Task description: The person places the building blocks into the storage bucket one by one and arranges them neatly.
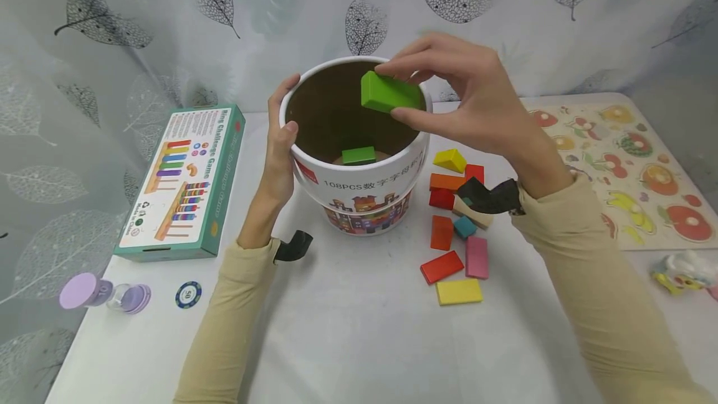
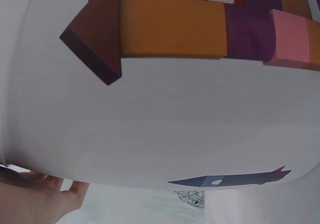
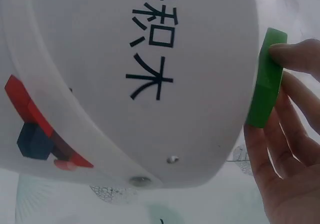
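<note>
A white bucket (image 1: 359,189) with printed building pictures stands in the middle, its mouth tipped toward the head camera. My left hand (image 1: 278,148) grips its left side at the rim, thumb lying near the edge. Over the right part of the mouth, my right hand (image 1: 457,89) pinches a green block (image 1: 387,92) between thumb and fingers. In the right wrist view that green block (image 3: 267,79) shows beside the bucket's rim. Another green block (image 1: 359,155) lies inside on the bottom.
Right of the bucket lie several loose blocks, among them a yellow block (image 1: 459,292), a red block (image 1: 442,267) and a pink block (image 1: 477,257). A fruit puzzle board (image 1: 622,173) is farther right. On the left are a game box (image 1: 179,179), a purple hourglass-like item (image 1: 106,293) and a round chip (image 1: 188,295).
</note>
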